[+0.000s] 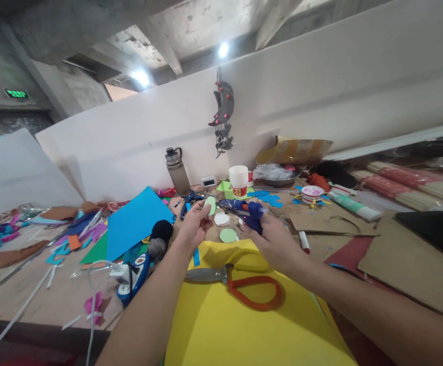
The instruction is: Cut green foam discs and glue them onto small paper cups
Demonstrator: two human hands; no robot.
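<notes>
My left hand pinches a small light-green paper disc by its edge, holding it up over the table. Wrapped around the handle of a blue glue gun is my right hand. The gun's nozzle points left, close to the disc; I cannot tell whether they touch. Below and between the hands lie a white disc and another green disc. Large scissors with an orange handle loop rest on yellow sheets nearest me.
A blue sheet, black yarn ball and blue power strip with a white cord lie left. Behind stand a bottle and stacked paper cups. Cardboard and a marker lie right. A grey moon ornament hangs on the white partition.
</notes>
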